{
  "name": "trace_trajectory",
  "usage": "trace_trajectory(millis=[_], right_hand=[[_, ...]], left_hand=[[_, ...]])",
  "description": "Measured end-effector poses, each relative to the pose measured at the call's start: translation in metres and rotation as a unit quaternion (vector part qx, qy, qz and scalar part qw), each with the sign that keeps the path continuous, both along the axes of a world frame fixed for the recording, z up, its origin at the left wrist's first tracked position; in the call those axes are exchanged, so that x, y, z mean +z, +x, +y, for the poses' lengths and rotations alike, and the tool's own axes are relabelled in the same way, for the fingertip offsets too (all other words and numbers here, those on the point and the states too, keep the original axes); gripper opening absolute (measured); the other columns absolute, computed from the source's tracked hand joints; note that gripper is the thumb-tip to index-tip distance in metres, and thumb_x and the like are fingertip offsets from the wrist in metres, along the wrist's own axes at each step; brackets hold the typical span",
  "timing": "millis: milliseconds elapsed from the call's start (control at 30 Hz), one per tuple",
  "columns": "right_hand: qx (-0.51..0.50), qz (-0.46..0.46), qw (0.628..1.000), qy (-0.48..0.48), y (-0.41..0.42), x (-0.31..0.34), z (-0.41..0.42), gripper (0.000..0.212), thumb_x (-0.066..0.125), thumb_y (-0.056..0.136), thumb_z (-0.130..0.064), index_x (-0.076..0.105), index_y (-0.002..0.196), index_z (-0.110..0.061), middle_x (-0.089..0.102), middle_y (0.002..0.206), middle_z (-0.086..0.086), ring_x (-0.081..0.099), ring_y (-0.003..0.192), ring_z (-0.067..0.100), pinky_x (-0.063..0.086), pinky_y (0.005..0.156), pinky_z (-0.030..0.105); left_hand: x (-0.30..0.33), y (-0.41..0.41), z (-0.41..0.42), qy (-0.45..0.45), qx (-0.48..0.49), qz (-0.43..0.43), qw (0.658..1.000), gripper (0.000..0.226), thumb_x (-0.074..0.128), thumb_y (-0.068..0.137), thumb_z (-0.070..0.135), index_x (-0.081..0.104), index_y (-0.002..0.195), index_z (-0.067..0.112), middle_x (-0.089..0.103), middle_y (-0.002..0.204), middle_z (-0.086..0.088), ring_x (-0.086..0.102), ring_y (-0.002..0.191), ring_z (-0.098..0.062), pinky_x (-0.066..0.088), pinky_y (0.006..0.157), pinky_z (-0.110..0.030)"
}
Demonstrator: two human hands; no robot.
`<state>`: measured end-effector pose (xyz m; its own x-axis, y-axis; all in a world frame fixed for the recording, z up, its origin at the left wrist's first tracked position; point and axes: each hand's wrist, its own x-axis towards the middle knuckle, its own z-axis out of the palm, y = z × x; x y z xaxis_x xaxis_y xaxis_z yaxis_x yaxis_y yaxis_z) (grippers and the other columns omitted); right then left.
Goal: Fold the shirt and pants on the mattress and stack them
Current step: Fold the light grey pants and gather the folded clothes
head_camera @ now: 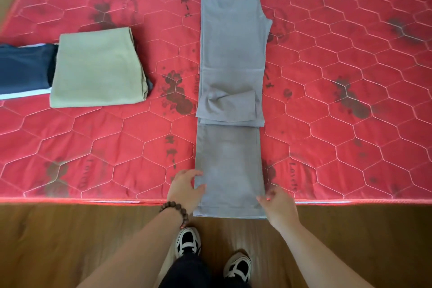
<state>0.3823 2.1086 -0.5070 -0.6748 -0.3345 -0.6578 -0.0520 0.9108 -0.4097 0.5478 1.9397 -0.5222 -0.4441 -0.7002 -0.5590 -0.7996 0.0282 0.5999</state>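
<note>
Grey pants [230, 42] lie lengthwise on the red quilted mattress [350, 124], legs laid together in one long strip. A grey fold layer [229, 100] sits across the middle of the strip. The hem end [230, 170] reaches over the mattress's near edge, above the wooden floor. My left hand [187, 188], with a bead bracelet on its wrist, pinches the left edge of the hem end. My right hand [278, 204] holds the right edge at the same height. A folded beige garment [98, 68] lies to the left, partly on a navy garment [23, 68].
The mattress's near edge [93, 201] runs across the view, with wooden floor [70, 241] below it. My two feet in black-and-white sneakers [188, 241] stand on the floor close to the edge. Dark stains mark the mattress cover.
</note>
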Motion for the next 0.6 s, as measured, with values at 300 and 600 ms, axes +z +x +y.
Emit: trace_trajectory(millis=[300, 600], right_hand=[[0.058, 0.059, 0.988, -0.133, -0.048, 0.0, -0.068, 0.03, 0.063, 0.09, -0.017, 0.056, 0.118, -0.011, 0.057, 0.117, 0.008, 0.056, 0.103, 0.021, 0.041, 0.085, 0.028], [0.021, 0.116, 0.97, -0.215, -0.127, -0.031, -0.17, 0.057, 0.064, 0.087, -0.013, 0.043, 0.139, -0.016, 0.055, 0.127, 0.007, 0.055, 0.111, 0.023, 0.038, 0.085, 0.022]], left_hand=[[0.013, -0.054, -0.04, -0.08, -0.006, 0.065, 0.995, 0.054, 0.066, 0.086, 0.022, 0.047, 0.137, 0.021, 0.041, 0.143, 0.0, 0.041, 0.13, -0.018, 0.032, 0.103, -0.026], [-0.03, -0.138, -0.137, -0.115, 0.021, 0.111, 0.987, 0.042, 0.052, 0.093, 0.013, 0.051, 0.135, 0.02, 0.054, 0.127, -0.011, 0.052, 0.113, -0.025, 0.038, 0.091, -0.023]])
